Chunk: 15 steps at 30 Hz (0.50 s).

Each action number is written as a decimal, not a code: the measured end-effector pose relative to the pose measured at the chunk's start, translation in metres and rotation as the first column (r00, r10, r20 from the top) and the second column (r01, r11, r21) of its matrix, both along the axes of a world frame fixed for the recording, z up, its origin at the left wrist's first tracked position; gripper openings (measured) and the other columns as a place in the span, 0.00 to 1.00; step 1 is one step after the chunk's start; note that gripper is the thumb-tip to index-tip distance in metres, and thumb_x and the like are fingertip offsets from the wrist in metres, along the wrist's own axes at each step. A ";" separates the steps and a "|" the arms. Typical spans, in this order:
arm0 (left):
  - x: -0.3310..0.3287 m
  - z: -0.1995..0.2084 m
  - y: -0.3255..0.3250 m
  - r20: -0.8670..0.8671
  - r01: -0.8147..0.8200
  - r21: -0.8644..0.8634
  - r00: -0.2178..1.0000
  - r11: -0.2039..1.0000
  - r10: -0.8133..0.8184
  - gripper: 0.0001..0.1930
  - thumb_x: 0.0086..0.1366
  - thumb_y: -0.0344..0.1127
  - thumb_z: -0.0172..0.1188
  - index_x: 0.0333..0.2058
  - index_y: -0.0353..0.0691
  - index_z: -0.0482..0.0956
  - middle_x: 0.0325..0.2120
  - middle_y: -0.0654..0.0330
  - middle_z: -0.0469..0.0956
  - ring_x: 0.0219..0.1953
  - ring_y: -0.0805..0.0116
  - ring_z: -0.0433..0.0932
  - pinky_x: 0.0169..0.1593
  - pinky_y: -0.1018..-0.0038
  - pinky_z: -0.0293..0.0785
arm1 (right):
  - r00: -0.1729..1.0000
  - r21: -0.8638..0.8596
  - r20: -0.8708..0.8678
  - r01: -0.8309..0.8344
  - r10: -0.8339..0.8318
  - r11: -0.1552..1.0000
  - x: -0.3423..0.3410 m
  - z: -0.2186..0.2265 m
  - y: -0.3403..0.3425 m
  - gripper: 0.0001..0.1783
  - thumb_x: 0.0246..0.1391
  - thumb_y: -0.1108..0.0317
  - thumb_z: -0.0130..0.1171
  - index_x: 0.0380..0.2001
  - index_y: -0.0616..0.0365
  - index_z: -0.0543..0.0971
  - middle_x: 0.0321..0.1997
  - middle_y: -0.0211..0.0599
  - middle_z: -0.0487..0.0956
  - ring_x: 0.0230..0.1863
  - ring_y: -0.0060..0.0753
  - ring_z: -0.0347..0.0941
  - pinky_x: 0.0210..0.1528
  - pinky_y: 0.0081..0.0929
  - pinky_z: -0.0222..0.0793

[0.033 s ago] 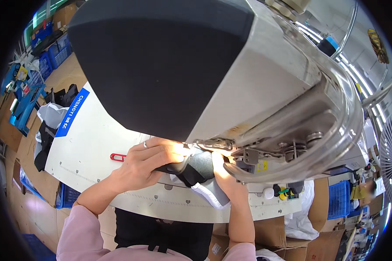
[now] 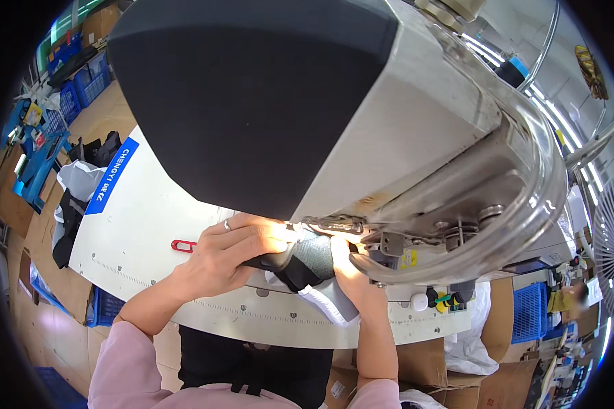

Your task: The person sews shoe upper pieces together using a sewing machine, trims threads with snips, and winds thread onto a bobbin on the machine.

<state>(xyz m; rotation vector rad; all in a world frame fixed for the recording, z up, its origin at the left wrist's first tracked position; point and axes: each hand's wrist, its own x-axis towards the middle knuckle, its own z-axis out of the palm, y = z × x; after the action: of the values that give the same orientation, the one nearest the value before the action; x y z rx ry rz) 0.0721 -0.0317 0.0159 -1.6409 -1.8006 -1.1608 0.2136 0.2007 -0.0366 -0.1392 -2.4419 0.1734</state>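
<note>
A sewing machine point(image 2: 402, 157) fills the upper middle, its lamp lighting the spot under the head. Below it lies a fabric piece point(image 2: 315, 255) with dark grey, black and light grey parts and a white edge, bunched on the white machine table point(image 2: 157, 238). My left hand point(image 2: 222, 253), a ring on one finger, is closed on the left side of the fabric with its fingertips beside the machine's needle area. My right hand point(image 2: 353, 273) lies along the fabric's right side; the machine hides its fingertips, so its grip does not show. The needle is hidden.
A red slotted tool point(image 2: 183, 246) lies left of my left hand. Small spools point(image 2: 443, 302) and a white round object point(image 2: 419, 302) stand on the table's right. Dark and white cloth point(image 2: 71, 211) is heaped at the left. A cardboard box point(image 2: 416, 361) and a blue crate point(image 2: 529, 312) stand at lower right.
</note>
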 end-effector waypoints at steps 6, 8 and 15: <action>0.003 0.011 -0.002 0.147 -0.010 -0.046 0.989 0.999 0.017 0.25 0.44 0.15 0.64 0.44 0.38 0.83 0.43 0.53 0.85 0.46 0.55 0.83 0.46 0.67 0.82 | 0.995 -0.217 0.104 0.025 -0.002 0.976 0.000 0.003 0.003 0.07 0.66 0.69 0.56 0.36 0.62 0.79 0.24 0.40 0.79 0.25 0.42 0.75 0.33 0.34 0.71; 0.008 0.018 -0.006 0.283 -0.005 -0.006 0.959 1.000 0.007 0.22 0.46 0.17 0.66 0.43 0.37 0.84 0.42 0.53 0.85 0.45 0.56 0.84 0.47 0.68 0.81 | 0.992 -0.197 0.127 0.042 -0.017 0.980 -0.001 0.010 -0.005 0.10 0.67 0.68 0.54 0.37 0.62 0.81 0.27 0.41 0.81 0.28 0.43 0.76 0.37 0.33 0.72; 0.004 0.044 -0.051 0.634 -0.105 0.033 0.771 0.994 0.060 0.09 0.57 0.22 0.66 0.38 0.30 0.85 0.32 0.56 0.87 0.36 0.69 0.85 0.44 0.74 0.79 | 0.979 -0.650 -0.061 -0.187 0.196 0.736 0.008 0.047 -0.054 0.11 0.59 0.76 0.59 0.43 0.61 0.86 0.35 0.41 0.83 0.38 0.32 0.79 0.47 0.29 0.73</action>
<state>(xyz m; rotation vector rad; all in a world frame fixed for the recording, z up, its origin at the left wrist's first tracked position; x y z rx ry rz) 0.0757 -0.0829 0.0602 -1.1784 -2.1572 -1.8709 0.2213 0.1462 0.0107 -0.1916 -2.2945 1.1320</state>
